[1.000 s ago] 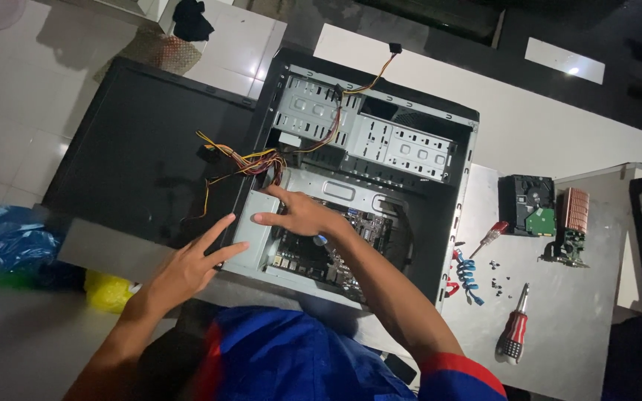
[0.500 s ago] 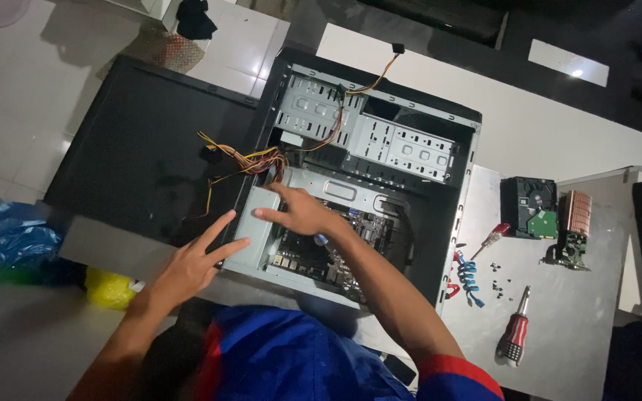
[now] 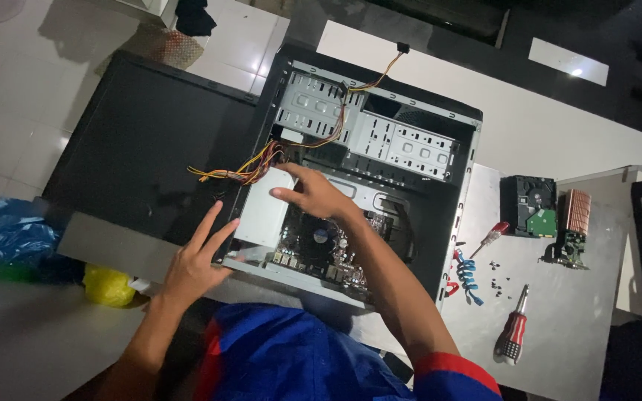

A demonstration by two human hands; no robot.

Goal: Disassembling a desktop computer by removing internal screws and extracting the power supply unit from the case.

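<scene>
The power supply (image 3: pixel 265 212), at the left edge of the open case (image 3: pixel 380 186), is gripped from above by the right hand (image 3: pixel 313 194), while the open left hand (image 3: pixel 195 263) is pressed against that edge, apparently for steadying.

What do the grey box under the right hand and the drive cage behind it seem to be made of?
The grey box, under the right hand, looks like sheet metal with a dull, matte finish: flat faces, straight folded edges. The drive cage appears to be bare stamped steel, pale and slightly shiny, punched with rows of holes and slots.
</scene>
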